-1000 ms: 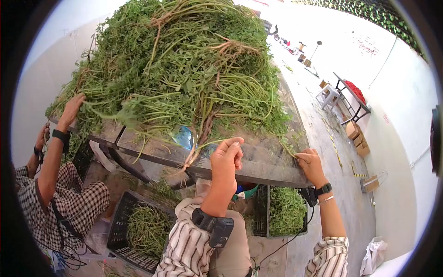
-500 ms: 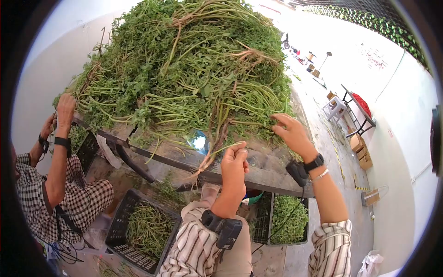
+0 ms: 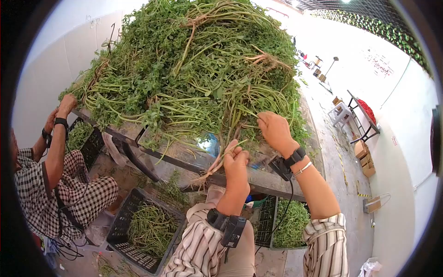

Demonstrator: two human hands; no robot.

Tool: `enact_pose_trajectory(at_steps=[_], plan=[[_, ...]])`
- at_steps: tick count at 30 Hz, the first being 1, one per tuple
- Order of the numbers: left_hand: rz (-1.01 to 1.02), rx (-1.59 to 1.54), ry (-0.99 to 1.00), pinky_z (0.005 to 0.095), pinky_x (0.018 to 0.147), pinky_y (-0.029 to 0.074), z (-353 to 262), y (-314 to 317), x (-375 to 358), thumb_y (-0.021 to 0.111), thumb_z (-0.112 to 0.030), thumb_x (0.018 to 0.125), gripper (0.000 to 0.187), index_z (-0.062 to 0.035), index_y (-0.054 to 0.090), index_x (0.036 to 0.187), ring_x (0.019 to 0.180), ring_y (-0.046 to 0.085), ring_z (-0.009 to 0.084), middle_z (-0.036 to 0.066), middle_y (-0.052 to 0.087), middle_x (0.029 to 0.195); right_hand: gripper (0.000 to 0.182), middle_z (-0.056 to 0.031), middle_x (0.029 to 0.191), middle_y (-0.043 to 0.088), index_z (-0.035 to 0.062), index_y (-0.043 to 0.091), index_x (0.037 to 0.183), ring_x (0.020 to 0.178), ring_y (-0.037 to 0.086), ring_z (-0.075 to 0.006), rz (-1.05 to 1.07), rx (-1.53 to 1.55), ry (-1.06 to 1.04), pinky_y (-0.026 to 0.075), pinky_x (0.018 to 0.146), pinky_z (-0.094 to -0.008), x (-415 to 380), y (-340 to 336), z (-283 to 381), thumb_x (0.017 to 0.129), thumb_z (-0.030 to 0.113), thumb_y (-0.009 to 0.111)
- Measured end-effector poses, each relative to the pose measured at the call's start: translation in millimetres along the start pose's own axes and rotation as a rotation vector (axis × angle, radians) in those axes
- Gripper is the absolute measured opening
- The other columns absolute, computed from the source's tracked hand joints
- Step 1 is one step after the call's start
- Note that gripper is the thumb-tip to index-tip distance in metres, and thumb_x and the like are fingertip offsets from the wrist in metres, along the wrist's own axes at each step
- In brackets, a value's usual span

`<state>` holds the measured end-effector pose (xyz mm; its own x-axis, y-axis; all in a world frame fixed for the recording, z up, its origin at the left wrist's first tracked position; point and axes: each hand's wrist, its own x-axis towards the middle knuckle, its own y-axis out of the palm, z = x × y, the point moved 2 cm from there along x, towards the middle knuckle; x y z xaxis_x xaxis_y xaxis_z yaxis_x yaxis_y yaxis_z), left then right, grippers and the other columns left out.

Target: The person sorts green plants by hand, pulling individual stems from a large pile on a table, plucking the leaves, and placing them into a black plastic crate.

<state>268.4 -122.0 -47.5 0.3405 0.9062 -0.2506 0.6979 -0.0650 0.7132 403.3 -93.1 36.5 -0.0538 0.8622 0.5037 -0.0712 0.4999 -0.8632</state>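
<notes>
A big heap of leafy green stems [image 3: 184, 69] covers the table. My left hand [image 3: 236, 168], near the table's front edge, pinches a thin green stem. Beside its fingers a thick stem with pale roots [image 3: 214, 166] hangs over the edge. My right hand [image 3: 276, 131] is at the heap's front right, its fingers pressed together at the stems; what they hold is too small to make out.
A co-worker in checked clothes [image 3: 74, 184] sits at the left, both hands at the heap. Below the table are a black crate of stems [image 3: 150, 231] and another crate of greens [image 3: 290, 224]. The table edge [image 3: 170, 161] runs in front of me.
My right hand has moved left and closed its fingers at the stems. My left hand has shifted slightly down with the stem. The view has turned a little.
</notes>
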Motion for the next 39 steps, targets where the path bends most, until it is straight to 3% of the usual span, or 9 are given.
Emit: enact_pose_trajectory(at_steps=[11,15,17,21,24,26,33,36,39], plan=[[-0.066,-0.057,0.120,0.0265,0.075,0.041,-3,-7,-1,0.050,-0.007,0.086,0.042,-0.0080,0.042,0.128,0.081,0.046,0.0089,-0.001,0.048,0.095,0.012,-0.0137,0.073,0.054,0.0016,0.057,0.087,0.071,0.056,-0.0316,-0.013,0.036,-0.063,0.045,0.063,-0.0399,-34,-21,26,0.083,0.011,0.050],[-0.115,-0.158,0.076,0.0228,0.070,0.039,-11,-3,-4,0.052,0.001,0.082,0.042,-0.0066,0.044,0.123,0.073,0.043,0.0074,-0.002,0.044,0.086,0.017,-0.0165,0.081,0.058,0.0004,0.057,0.094,0.075,0.057,-0.0340,0.028,0.078,0.007,0.046,0.066,-0.0412,-43,-14,16,0.082,0.011,0.050],[-0.126,-0.164,0.068,0.0240,0.073,0.040,-10,-4,-2,0.051,0.000,0.083,0.041,-0.0087,0.045,0.123,0.073,0.044,0.0079,-0.002,0.044,0.087,0.020,-0.0177,0.082,0.060,-0.0002,0.057,0.095,0.077,0.057,-0.0354,0.016,0.108,0.034,0.046,0.067,-0.0424,-43,-15,11,0.081,0.012,0.050],[-0.102,-0.177,0.097,0.0243,0.074,0.042,-6,-9,1,0.051,-0.001,0.084,0.038,-0.0071,0.046,0.122,0.076,0.048,0.0091,-0.001,0.045,0.091,0.023,-0.0206,0.079,0.060,0.0004,0.058,0.092,0.077,0.056,-0.0389,0.238,0.170,0.235,0.045,0.069,-0.0457,-31,-17,-1,0.080,0.016,0.048],[-0.019,-0.173,0.073,0.0269,0.079,0.047,-5,-9,0,0.049,-0.006,0.087,0.039,-0.0045,0.042,0.125,0.091,0.052,0.0128,0.003,0.053,0.096,0.020,-0.0218,0.076,0.058,0.0012,0.058,0.087,0.075,0.055,-0.0399,0.284,0.203,0.241,0.044,0.068,-0.0462,-26,-16,-6,0.079,0.017,0.049],[0.156,-0.189,-0.169,0.0257,0.078,0.049,-1,-4,-2,0.049,-0.005,0.087,0.032,-0.0027,0.046,0.119,0.097,0.053,0.0139,0.007,0.057,0.102,0.019,-0.0222,0.077,0.058,0.0014,0.058,0.085,0.075,0.055,-0.0401,0.313,0.219,0.237,0.044,0.067,-0.0460,-25,-15,-2,0.079,0.017,0.049],[0.152,0.028,-0.018,0.0278,0.086,0.040,10,0,7,0.047,-0.009,0.089,0.027,-0.0022,0.050,0.115,0.101,0.052,0.0153,0.008,0.057,0.111,0.018,-0.0215,0.070,0.055,-0.0001,0.053,0.076,0.069,0.052,-0.0404,0.266,0.266,0.234,0.041,0.064,-0.0455,-32,-12,10,0.080,0.017,0.052],[0.116,0.035,0.002,0.0285,0.088,0.037,8,-1,6,0.046,-0.010,0.089,0.030,-0.0018,0.049,0.118,0.103,0.051,0.0147,0.009,0.054,0.117,0.018,-0.0155,0.064,0.056,-0.0018,0.052,0.074,0.058,0.050,-0.0322,0.226,0.331,0.236,0.041,0.056,-0.0373,-33,-8,4,0.080,0.015,0.053],[0.026,-0.048,0.061,0.0236,0.078,0.038,1,0,3,0.049,-0.002,0.083,0.038,0.0005,0.047,0.121,0.088,0.048,0.0092,0.008,0.055,0.112,0.017,-0.0133,0.068,0.060,-0.0012,0.056,0.078,0.061,0.055,-0.0299,0.262,0.298,0.225,0.043,0.059,-0.0364,-34,-7,4,0.081,0.015,0.053]])
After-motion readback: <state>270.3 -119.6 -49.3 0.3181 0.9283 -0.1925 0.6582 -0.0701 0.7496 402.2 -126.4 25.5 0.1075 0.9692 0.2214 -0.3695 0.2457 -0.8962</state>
